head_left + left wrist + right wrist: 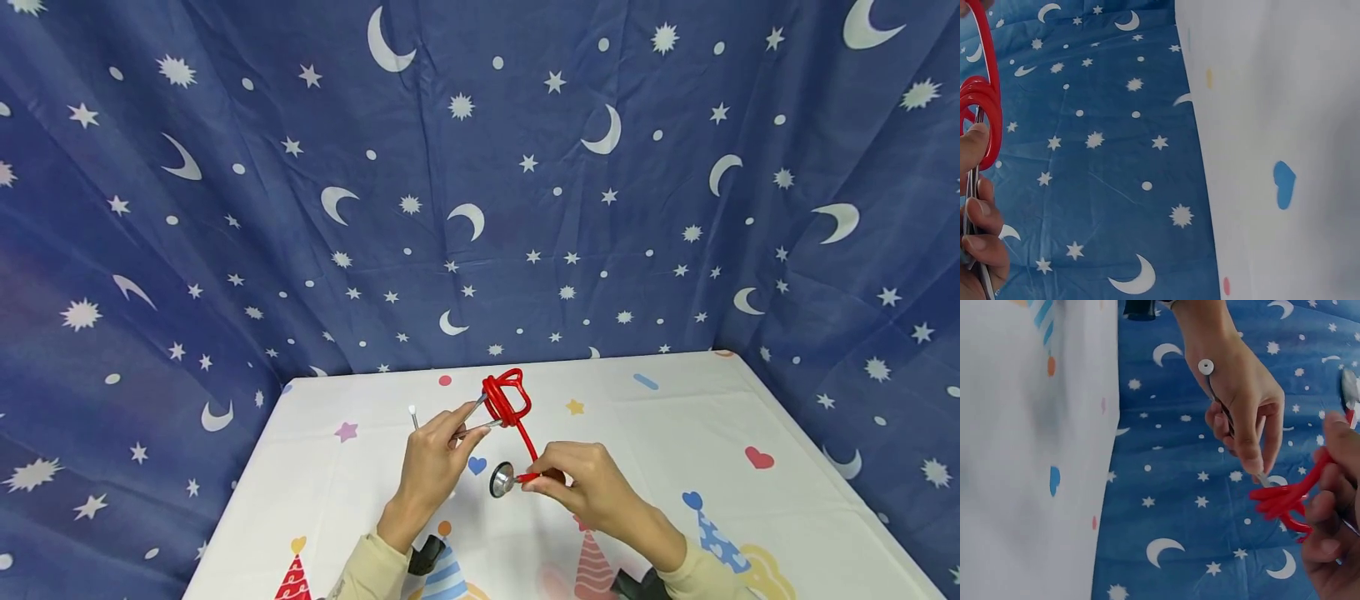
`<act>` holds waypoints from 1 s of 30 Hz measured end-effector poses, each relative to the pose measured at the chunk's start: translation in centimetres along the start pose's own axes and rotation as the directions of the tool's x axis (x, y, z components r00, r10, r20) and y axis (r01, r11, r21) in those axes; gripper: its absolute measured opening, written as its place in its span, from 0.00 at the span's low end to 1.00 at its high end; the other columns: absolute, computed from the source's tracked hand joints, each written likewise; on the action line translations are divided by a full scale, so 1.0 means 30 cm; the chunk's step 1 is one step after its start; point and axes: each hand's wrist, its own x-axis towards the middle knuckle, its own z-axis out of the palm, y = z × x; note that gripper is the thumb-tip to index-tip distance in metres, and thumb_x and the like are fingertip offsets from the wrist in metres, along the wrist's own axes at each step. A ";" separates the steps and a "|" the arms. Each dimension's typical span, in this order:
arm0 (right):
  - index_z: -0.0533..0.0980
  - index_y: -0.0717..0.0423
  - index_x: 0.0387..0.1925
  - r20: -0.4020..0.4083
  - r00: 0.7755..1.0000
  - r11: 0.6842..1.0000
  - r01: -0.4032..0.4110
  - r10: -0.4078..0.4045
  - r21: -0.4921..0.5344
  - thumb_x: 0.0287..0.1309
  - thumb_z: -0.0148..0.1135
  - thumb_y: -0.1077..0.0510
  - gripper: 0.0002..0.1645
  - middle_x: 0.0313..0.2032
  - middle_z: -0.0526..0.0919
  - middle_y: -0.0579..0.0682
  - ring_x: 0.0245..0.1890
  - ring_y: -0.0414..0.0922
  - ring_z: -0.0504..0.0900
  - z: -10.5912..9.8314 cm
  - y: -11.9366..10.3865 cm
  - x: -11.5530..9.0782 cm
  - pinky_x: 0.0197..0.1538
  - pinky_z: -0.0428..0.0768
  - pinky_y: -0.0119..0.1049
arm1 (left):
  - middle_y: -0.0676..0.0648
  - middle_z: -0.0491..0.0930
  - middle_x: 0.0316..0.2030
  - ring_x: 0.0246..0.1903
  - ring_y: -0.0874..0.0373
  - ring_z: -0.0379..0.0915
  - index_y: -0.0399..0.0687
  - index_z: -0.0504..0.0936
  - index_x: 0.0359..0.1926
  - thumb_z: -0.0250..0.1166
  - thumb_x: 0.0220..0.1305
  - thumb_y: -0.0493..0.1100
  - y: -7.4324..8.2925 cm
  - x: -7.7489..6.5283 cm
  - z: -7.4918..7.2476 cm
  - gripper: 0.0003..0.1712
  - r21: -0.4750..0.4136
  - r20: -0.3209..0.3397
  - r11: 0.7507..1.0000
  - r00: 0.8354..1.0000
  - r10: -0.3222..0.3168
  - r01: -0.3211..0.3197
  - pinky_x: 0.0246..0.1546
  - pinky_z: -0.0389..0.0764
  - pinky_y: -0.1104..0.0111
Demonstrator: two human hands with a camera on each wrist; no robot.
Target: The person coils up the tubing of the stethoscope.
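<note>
A stethoscope with red tubing [497,398] is held up over the table between both hands. My left hand [433,454] grips its metal ear tubes [480,427], thumb on one side and fingers on the other. One white ear tip [1205,367] pokes out behind that hand. Beyond the fingertips the tubing is wound in several loops about the upper ends of the ear tubes. With thumb and fingers, my right hand [588,483] pinches the red tube just behind the round silver chest piece [502,480]. From there a stretch of tube runs up to the loops.
Below the hands lies a table with a white cloth [337,475] printed with party hats, hearts and stars. A dark blue curtain [420,208] with moons and stars hangs behind and along its sides. Black straps circle both wrists.
</note>
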 end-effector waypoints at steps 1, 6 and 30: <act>0.79 0.45 0.29 -0.004 0.999 0.999 -0.039 0.039 0.037 0.52 0.72 0.56 0.07 0.20 0.75 0.37 0.22 0.27 0.66 0.002 -0.001 -0.001 0.26 0.65 0.14 | 0.57 0.75 0.21 0.20 0.71 0.60 0.44 0.85 0.50 0.74 0.55 0.47 0.004 0.001 -0.001 0.22 0.001 -0.006 1.000 1.000 0.007 -0.007 0.20 0.62 0.83; 0.73 0.48 0.25 0.003 0.970 0.942 -0.236 0.243 0.240 0.58 0.65 0.66 0.14 0.17 0.70 0.42 0.21 0.26 0.62 0.006 -0.008 -0.005 0.21 0.63 0.21 | 0.55 0.77 0.21 0.18 0.72 0.59 0.45 0.85 0.51 0.76 0.52 0.46 0.029 0.006 -0.007 0.24 0.015 -0.034 0.999 0.998 0.050 -0.049 0.18 0.60 0.85; 0.66 0.69 0.24 0.120 0.749 0.586 -0.597 0.651 0.548 0.72 0.52 0.57 0.22 0.16 0.63 0.49 0.17 0.35 0.63 0.007 -0.001 0.006 0.19 0.64 0.31 | 0.52 0.79 0.23 0.17 0.65 0.74 0.43 0.85 0.50 0.66 0.65 0.51 0.046 0.000 0.016 0.19 0.161 -0.093 0.941 0.945 0.315 -0.298 0.17 0.73 0.78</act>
